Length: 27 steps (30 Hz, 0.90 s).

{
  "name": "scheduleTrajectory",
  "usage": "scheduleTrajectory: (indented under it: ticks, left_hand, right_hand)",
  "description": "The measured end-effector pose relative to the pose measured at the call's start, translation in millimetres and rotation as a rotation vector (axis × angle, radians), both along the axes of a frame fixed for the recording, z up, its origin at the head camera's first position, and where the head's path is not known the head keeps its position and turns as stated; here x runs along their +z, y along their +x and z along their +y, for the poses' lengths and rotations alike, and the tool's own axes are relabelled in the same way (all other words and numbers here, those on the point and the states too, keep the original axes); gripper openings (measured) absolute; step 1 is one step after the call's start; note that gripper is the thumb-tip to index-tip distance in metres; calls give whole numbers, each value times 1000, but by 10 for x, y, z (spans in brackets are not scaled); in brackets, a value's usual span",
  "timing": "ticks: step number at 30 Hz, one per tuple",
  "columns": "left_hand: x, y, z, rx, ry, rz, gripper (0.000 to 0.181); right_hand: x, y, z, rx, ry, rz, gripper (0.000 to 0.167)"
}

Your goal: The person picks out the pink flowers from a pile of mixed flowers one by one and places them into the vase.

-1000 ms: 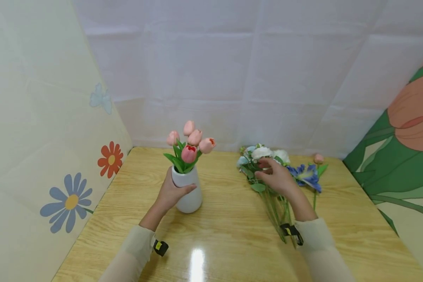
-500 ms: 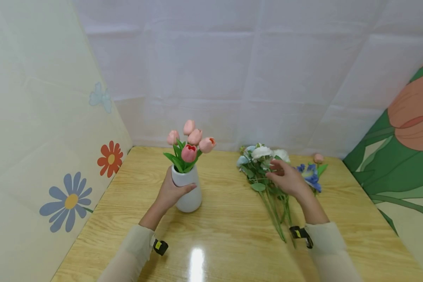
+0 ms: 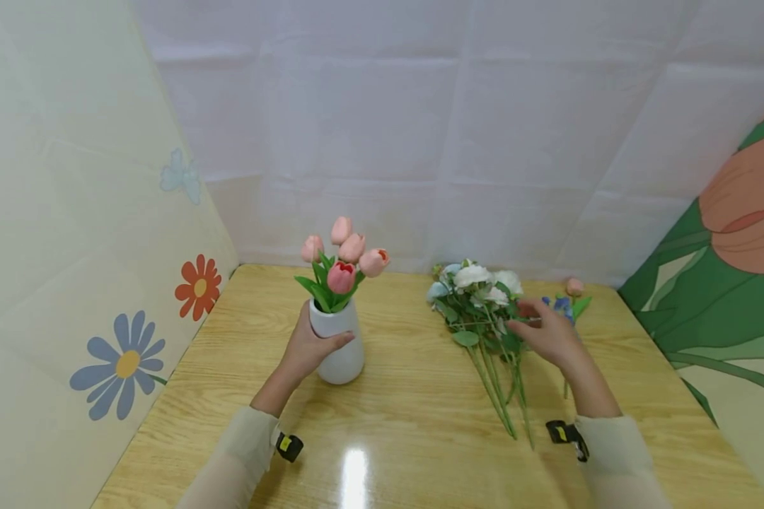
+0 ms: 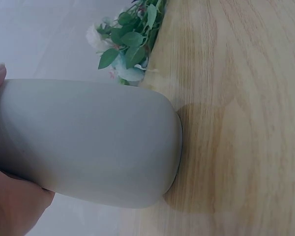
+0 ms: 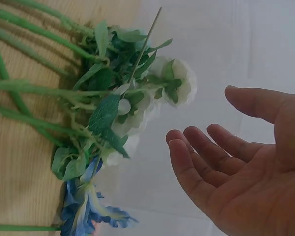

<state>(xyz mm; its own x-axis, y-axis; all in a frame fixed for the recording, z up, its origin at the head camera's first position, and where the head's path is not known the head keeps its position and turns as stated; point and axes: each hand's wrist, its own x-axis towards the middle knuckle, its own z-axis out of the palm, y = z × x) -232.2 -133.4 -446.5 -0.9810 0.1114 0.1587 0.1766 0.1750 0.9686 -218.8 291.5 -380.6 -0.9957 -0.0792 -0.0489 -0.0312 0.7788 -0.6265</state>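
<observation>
My left hand [image 3: 307, 348] grips the side of a white vase [image 3: 344, 359], thumb across its front. Several pink tulips [image 3: 342, 277] with green leaves stand in the vase, which rests upright on the table. On the right, my right hand [image 3: 550, 338] hovers beside a pile of white flowers [image 3: 473, 276] with long green stems. Its fingers are spread and slightly bent, and the right wrist view shows nothing between them. A blue flower [image 5: 91, 206] lies next to the white ones; in the head view the hand partly covers it.
The wooden table [image 3: 407, 417] meets a white cloth backdrop [image 3: 356, 127] at its far edge. A single pink tulip [image 3: 574, 286] lies at the back right. Pale blue blooms [image 3: 437, 290] sit at the pile's left. Printed cloths hang on both sides.
My right hand has moved rightward, from over the white flowers to the pile's right side near the blue flower, holding nothing. My left hand and the vase have stayed put.
</observation>
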Motion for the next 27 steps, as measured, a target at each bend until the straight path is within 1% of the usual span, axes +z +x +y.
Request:
scheduleTrajectory:
  ticks: [4,8,12,18,23,27]
  left_hand:
    - [0,0,1,-4,2,9,91]
    - [0,-2,3,-5,2,16,90]
    - [3,-2,4,-3,-1,14,91]
    - [10,2,5,-6,-1,10,90]
    - [11,3,6,-1,-1,5,90]
    - [8,1,5,-1,4,3,91]
  right_hand:
    - [-27,26,71,-12,24,-2,71]
    - [-48,52,150,-21,28,-22,72]
    - [-85,81,246,-39,42,-41,72]
    - [-147,103,372,-54,77,-48,69]
    - [-174,115,446,-75,112,-60,68]
    - [-186,120,526,-76,138,-76,68]
